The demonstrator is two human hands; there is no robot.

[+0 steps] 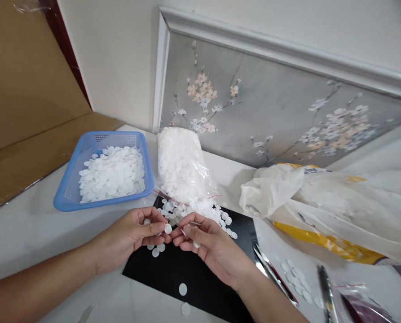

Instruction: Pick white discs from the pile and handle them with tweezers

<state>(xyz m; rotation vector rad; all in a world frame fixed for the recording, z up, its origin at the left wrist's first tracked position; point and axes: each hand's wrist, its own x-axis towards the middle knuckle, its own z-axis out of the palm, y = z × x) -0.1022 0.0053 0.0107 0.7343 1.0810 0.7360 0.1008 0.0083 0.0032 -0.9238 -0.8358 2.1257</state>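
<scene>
My left hand (146,231) pinches a small white disc (168,229) between thumb and fingers, above a black sheet (187,273). Close beside it, my right hand (200,235) has its fingers closed on white discs, one seen nearly edge-on at the thumb and another (196,244) lower down by the palm. Behind both hands, a heap of white discs (207,210) spills from the mouth of a clear zip bag (180,157). Two single discs (182,289) lie at the sheet's near edge. Several more rest under my left hand.
A blue plastic basket (60,197) full of white discs stands at the left, near cardboard (28,89). On the right lie a white and yellow plastic bag (321,211), tweezers (276,276), a small disc pile (296,278) and a dark pen-like tool (326,291). A framed flower painting (271,103) stands behind.
</scene>
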